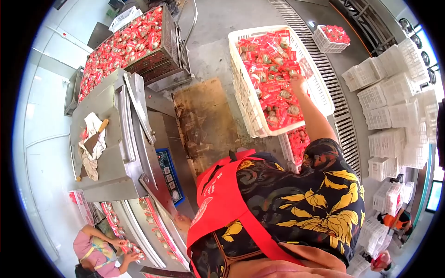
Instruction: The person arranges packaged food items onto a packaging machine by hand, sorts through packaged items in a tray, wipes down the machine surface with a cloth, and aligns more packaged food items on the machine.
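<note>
My right arm stretches out over a white plastic crate (328,95) heaped with red-and-clear plastic packets (273,65) holding pale brownish pieces. At the crate's right side, my right hand (298,83) is closed, its curled fingers at a red packet (294,73). My left hand (181,221) is low beside the steel packing machine (106,157), near the end of its metal bar (155,197). The machine and my red apron partly hide it, so its fingers do not show clearly. Red packets (162,231) lie in rows on the machine's bed.
A metal cart (162,58) piled with packets stands at upper left. A cloth (95,141) and wooden-handled tool lie on the machine. Another person (99,252) handles packets at lower left. White crates (387,111) are stacked right, beyond a floor grate (345,134). More people are at lower right.
</note>
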{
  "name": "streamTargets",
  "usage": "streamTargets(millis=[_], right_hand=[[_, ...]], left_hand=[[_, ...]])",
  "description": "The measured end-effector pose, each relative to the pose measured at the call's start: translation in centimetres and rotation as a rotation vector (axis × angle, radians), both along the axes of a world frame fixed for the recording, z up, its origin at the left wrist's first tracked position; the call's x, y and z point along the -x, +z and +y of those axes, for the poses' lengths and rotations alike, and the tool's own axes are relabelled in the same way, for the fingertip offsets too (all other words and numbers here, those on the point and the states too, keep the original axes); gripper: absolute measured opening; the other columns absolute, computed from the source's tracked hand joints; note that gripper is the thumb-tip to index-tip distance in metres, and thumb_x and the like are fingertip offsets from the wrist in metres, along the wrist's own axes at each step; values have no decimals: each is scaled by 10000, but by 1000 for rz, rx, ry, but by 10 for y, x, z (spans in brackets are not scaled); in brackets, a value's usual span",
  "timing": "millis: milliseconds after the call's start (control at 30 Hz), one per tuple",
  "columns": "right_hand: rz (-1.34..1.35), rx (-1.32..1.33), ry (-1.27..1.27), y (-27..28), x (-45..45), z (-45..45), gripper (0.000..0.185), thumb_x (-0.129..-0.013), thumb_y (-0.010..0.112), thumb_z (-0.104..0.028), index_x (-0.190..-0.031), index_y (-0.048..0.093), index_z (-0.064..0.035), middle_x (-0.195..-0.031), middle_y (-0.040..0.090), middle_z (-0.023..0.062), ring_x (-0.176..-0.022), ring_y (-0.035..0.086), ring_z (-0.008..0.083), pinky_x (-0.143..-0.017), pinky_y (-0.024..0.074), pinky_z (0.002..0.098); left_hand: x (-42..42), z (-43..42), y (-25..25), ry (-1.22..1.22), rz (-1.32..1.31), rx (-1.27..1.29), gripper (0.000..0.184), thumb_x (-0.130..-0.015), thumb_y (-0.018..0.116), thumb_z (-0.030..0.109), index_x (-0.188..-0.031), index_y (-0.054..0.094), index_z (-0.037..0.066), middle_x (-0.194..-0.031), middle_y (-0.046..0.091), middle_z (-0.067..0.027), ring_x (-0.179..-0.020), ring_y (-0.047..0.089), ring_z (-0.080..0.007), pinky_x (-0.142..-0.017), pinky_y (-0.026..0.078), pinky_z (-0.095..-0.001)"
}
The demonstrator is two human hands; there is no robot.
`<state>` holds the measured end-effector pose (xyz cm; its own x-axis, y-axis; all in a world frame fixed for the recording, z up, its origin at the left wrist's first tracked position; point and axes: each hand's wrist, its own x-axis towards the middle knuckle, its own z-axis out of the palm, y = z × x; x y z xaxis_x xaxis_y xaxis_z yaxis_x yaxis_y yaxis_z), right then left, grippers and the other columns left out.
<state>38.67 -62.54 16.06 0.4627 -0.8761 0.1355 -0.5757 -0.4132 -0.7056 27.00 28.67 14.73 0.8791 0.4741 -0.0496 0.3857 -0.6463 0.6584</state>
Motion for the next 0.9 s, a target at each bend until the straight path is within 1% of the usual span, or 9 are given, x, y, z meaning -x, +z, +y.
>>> streamTargets(millis=[133,167,267,367,500,567,700,733,900], right_hand=[[-180,-284,-221,21,-33,-28,411,-789,712,-60,-1191,625,-70,-752,674,82,-595,630,170,-506,499,320],[19,-68,-184,2,-44,-54,346,-796,683,-11,-1135,620,-45,-730,665,89,-565,619,185,-471,473,308],[-37,-272,-117,-115,-56,-146,183,-767,701,-36,-938,641,-12,-701,673,146,-593,635,209,-504,483,352],[664,214,-185,-71,-45,-108,217,-831,668,-198,-958,668,-22,-913,710,143,-799,683,238,-646,533,401],[-333,150,-300,-23,-33,-67,315,-936,549,-324,-1060,732,-98,-950,730,60,-818,699,223,-673,552,378],[-367,219,-142,-7,-30,-57,284,-932,575,-271,-1060,712,-58,-950,720,81,-803,690,241,-671,569,395],[-538,466,191,7,-70,-119,237,-925,627,-166,-1060,672,23,-949,700,122,-772,673,277,-667,603,428],[-323,549,125,76,-79,-39,216,-876,712,-119,-1037,678,20,-929,694,132,-780,670,242,-654,592,355],[-484,388,616,153,-140,202,167,-925,654,-96,-1037,667,28,-961,685,125,-808,646,206,-745,569,307]], left_hand=[[28,-33,15,239,194,219,265,-878,576,118,-1114,676,52,-985,616,-203,-916,609,-377,-808,495,-445],[33,-40,25,272,221,225,258,-879,578,122,-1107,680,53,-972,621,-200,-908,613,-377,-802,497,-444],[47,-51,44,318,268,214,240,-884,583,132,-1084,691,55,-930,634,-192,-883,622,-374,-785,504,-442],[55,-48,54,302,280,191,224,-889,587,142,-1062,701,58,-889,647,-184,-858,632,-372,-767,511,-439],[48,-69,61,187,251,118,206,-895,593,155,-1032,715,62,-833,665,-173,-824,645,-369,-744,520,-436],[27,-106,67,89,271,-145,228,-900,625,214,-1010,722,39,-834,696,-185,-787,675,-363,-741,528,-444],[2,-116,46,-21,129,-51,230,-899,657,159,-1097,709,55,-1026,690,-153,-930,685,-279,-820,542,-349],[1,-115,44,43,119,92,219,-897,659,149,-1093,714,67,-1017,686,-150,-932,687,-272,-822,545,-351],[2,-87,57,93,-2,578,245,-930,653,155,-1144,686,41,-1089,692,-100,-929,686,-188,-830,542,-314]])
